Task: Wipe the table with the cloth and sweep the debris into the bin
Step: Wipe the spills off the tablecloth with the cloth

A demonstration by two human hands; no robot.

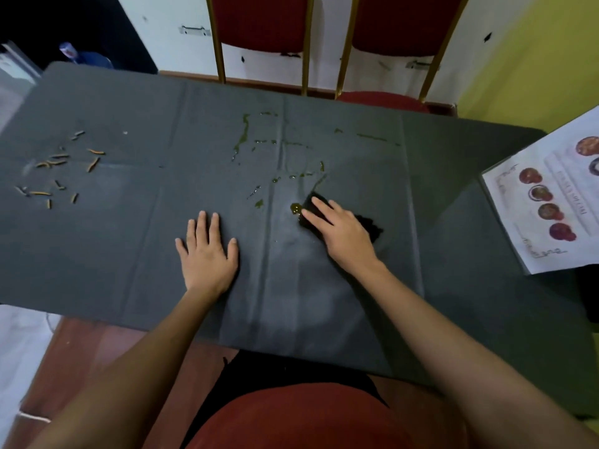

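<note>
Wiping is the step in hand, by my reading. The right hand (pixel 337 228) is pressing a dark cloth (pixel 369 229) flat against the dark grey table (pixel 97 254), fingers stretched out over it rather than curled around it, and the cloth's leading edge is touching a yellowish blob of spilled liquid (pixel 295 208). The left hand (pixel 207 251) is lying open and spread on the table surface just beside, holding nothing, seemingly bracing the cover against the rub.

More of the spill is lying beyond the cloth: thin greenish streaks and drops (pixel 259 142) are running across the middle of the table, too broken to count as separate marks. The next move is probably calling for a push of the cloth away from the body through those streaks, with enough downward pressure to lift the liquid rather than smear it.

Debris (pixel 55 170) is sitting well apart at the far left of the table: roughly a dozen and a half small orange and brown slivers, loosely scattered. Sweeping them is not yet begun, and no bin is showing anywhere in view, so I cannot tell where they are to go.

Counted otherwise: one cloth, two hands, two red chairs (pixel 259 21) with gold frames behind the table, one printed sheet (pixel 547 202) at the right edge.
</note>
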